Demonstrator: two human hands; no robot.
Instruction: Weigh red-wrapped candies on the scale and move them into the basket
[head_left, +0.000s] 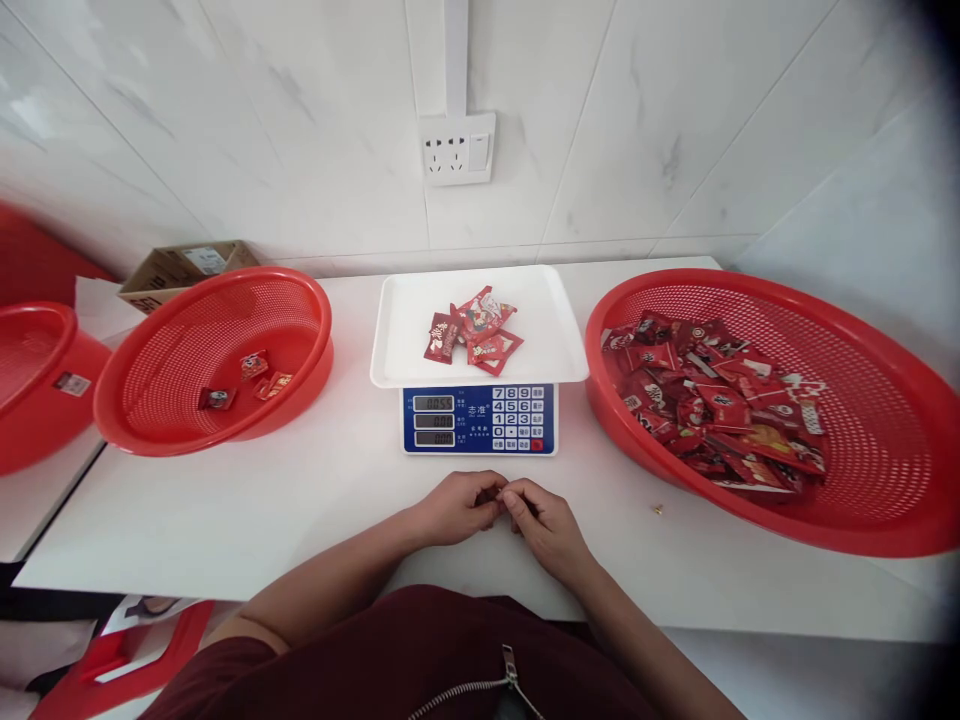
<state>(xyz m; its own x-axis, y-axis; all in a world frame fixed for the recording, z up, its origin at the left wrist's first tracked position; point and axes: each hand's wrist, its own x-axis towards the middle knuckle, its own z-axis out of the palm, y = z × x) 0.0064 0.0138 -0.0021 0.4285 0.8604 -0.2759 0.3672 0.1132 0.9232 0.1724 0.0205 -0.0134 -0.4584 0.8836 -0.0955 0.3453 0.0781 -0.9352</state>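
My left hand point(459, 507) and my right hand point(546, 522) meet over the white table, just in front of the scale. Both have curled fingers, and their fingertips touch. Whether anything small lies between them is hidden. The blue-fronted digital scale point(480, 421) carries a white tray point(401, 330). Several red snack packets point(480, 318) lie in a loose pile on that tray. The top display seems to read 0.055.
A large red mesh basket point(892, 440) at right holds many red packets point(712, 400). Another red basket point(172, 345) at left has a few packets point(255, 365). Further left are a third red basket point(75, 350) and a cardboard box point(161, 270). A tiny gold-coloured bit point(658, 510) lies on the table.
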